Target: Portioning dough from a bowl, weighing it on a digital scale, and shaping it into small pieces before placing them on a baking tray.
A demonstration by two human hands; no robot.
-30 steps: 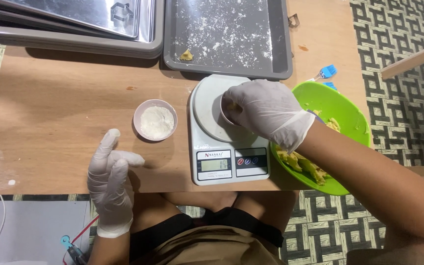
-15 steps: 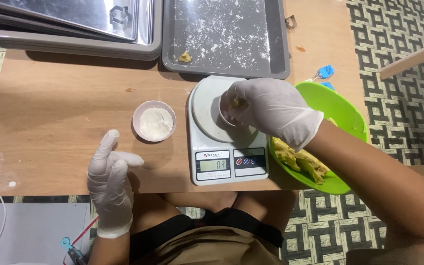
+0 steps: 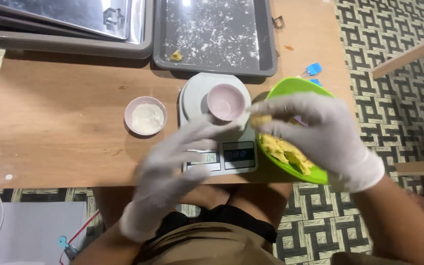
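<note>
Over the scale point(image 3: 219, 142), just right of its small pink bowl point(image 3: 226, 102), I see my right hand point(image 3: 315, 132) pinching a yellow dough piece point(image 3: 260, 119); my left hand point(image 3: 177, 162), blurred, spreads empty fingers below the bowl.

A small bowl point(image 3: 225, 101) sits on the scale point(image 3: 217, 125), flour dish point(image 3: 145, 116) left, dough bowl point(image 3: 295, 132) right, trays point(image 3: 212, 34) behind.

Bright even light, motion-blurred hands point(image 3: 182, 167)

A matt wooden table point(image 3: 65, 132) is carrying a flour-dusted grey metal tray point(image 3: 212, 34) behind the smooth white plastic scale point(image 3: 217, 147); glossy green plastic bowl point(image 3: 290, 88) beside it.
</note>
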